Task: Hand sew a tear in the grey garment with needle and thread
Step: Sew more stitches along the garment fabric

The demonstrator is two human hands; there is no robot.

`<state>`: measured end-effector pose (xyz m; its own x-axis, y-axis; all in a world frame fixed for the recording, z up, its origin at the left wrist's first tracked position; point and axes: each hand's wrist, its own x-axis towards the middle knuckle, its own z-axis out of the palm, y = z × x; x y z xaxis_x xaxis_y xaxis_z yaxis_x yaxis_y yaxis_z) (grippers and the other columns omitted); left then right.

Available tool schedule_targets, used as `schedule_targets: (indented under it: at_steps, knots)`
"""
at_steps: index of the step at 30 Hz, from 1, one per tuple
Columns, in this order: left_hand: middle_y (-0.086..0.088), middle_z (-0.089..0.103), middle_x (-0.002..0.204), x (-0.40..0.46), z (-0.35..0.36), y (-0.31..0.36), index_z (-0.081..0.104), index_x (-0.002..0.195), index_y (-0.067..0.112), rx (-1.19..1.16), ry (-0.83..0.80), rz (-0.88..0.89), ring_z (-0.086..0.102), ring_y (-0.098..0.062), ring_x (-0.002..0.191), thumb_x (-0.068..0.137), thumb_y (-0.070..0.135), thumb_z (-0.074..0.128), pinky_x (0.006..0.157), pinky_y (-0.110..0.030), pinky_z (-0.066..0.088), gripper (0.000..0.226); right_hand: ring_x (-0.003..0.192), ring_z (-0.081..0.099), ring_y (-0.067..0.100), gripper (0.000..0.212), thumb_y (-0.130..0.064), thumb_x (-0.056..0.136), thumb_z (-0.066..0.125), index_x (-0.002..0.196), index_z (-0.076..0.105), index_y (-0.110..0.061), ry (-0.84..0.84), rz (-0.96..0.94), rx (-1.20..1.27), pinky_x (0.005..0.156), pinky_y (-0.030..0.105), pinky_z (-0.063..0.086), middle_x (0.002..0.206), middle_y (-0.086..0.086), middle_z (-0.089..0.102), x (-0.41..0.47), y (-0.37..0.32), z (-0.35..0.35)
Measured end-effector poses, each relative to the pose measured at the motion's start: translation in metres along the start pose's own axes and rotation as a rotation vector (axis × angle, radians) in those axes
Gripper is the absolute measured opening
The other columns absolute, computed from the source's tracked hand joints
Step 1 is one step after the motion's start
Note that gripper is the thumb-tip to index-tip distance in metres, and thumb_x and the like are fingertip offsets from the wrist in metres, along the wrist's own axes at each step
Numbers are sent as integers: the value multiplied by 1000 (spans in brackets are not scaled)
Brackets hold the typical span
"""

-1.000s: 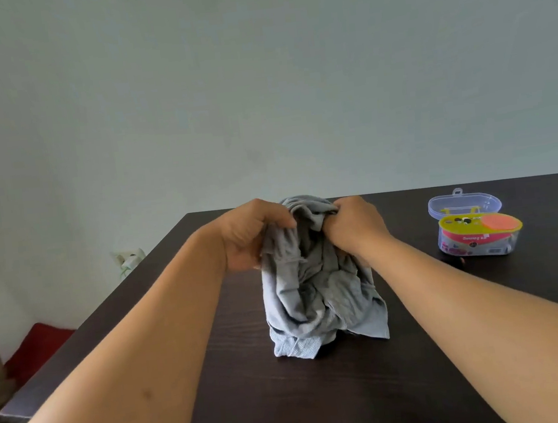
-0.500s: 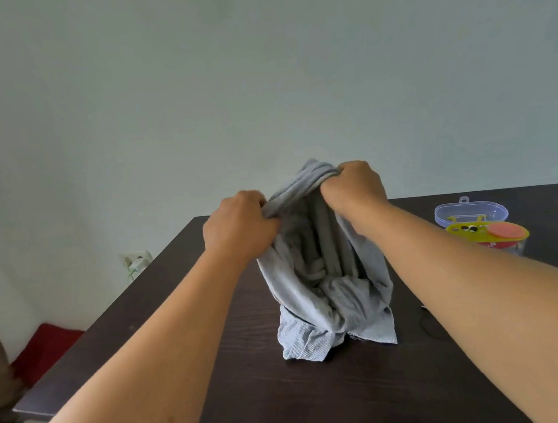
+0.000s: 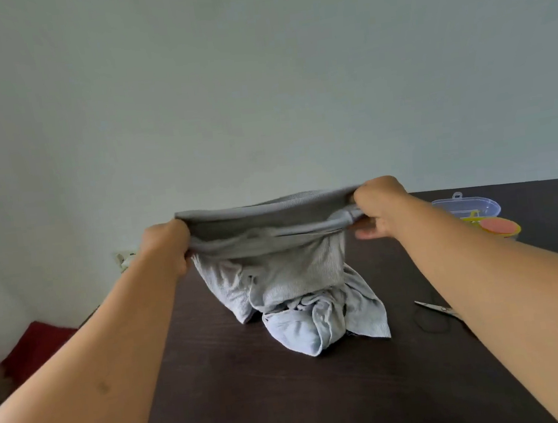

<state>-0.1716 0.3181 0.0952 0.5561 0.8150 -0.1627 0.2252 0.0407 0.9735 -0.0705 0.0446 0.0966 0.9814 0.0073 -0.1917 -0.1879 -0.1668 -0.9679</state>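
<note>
I am looking down at a dark wooden table that is filling the lower half of the view, with a pale wall rising behind it. Over the middle of the table the grey garment is hanging between my two hands: its upper edge is stretching in a nearly level band from one fist to the other, and the rest is drooping below that band, with the bunched lower folds resting on the tabletop. My left hand is gripping the left end of the band, fingers curled tight around the cloth. My right hand is gripping the right end, slightly higher, with the fabric gathered inside its curled fingers and the thumb showing underneath. Both hands are well apart, so the cloth between them is looking taut. I cannot tell where the tear is. To the right, near the far edge, a clear plastic sewing box is standing open, partly hidden by my right forearm. Closer in, scissors are lying flat on the table just beside that forearm.
</note>
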Motion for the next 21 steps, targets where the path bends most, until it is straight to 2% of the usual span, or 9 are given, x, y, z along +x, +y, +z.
schedule_targets:
  at_steps: [4,5,7,9,11,12,15,17,21]
  knots:
    - [-7,58,74,-24,19,1,64,103,-2,507,-243,120,49,-19,58,85,5,60,40,-20,39,20,69,63,27,27,3,83,47,97,70,-6,-98,-38,79,58,35,55,89,14,68,-9,-25,23]
    - [-8,62,81,-33,23,4,65,100,0,657,-303,175,54,-21,65,83,9,65,52,-24,48,19,68,61,26,28,3,82,46,94,69,-6,-116,-67,49,61,36,53,86,14,67,-12,-30,29]
    - [-10,63,112,-42,34,9,63,114,5,850,-397,296,60,-24,94,70,28,77,84,-30,53,52,65,58,24,27,2,81,45,91,67,-9,-157,-119,-15,59,33,50,81,13,63,-18,-37,38]
    - [-6,48,142,-50,45,15,42,146,19,723,-544,376,51,-27,125,61,37,84,99,-32,42,97,66,57,24,25,2,79,47,89,66,-10,-204,-178,-69,58,30,47,82,12,61,-19,-42,47]
    - [-4,48,148,-58,56,20,30,155,23,491,-715,419,47,-25,134,70,29,87,104,-33,36,102,71,57,24,21,2,77,53,87,66,-11,-240,-239,-161,61,31,45,85,12,60,-20,-44,52]
    - [-5,58,139,-57,62,21,40,150,21,445,-721,452,55,-24,127,72,24,85,105,-36,42,91,75,58,23,19,2,77,57,89,66,-11,-249,-283,-224,62,31,45,87,12,60,-20,-44,52]
    - [-7,72,88,-56,71,25,72,98,11,437,-540,595,65,-22,84,82,13,67,78,-39,55,17,75,59,23,17,-4,80,66,95,67,-12,-193,-469,-481,54,20,40,86,7,62,-21,-42,43]
    - [-5,61,70,-52,72,28,67,78,12,383,-382,591,55,-23,69,87,13,54,65,-35,44,16,67,55,22,7,-7,80,68,88,69,-8,-138,-541,-652,45,21,33,76,6,60,-20,-36,36]
    - [-2,53,63,-42,58,42,55,68,16,157,-113,577,52,-24,68,90,18,44,64,-34,41,25,62,51,21,11,0,85,53,81,62,-5,-11,-510,-763,47,23,33,75,8,56,-11,-16,29]
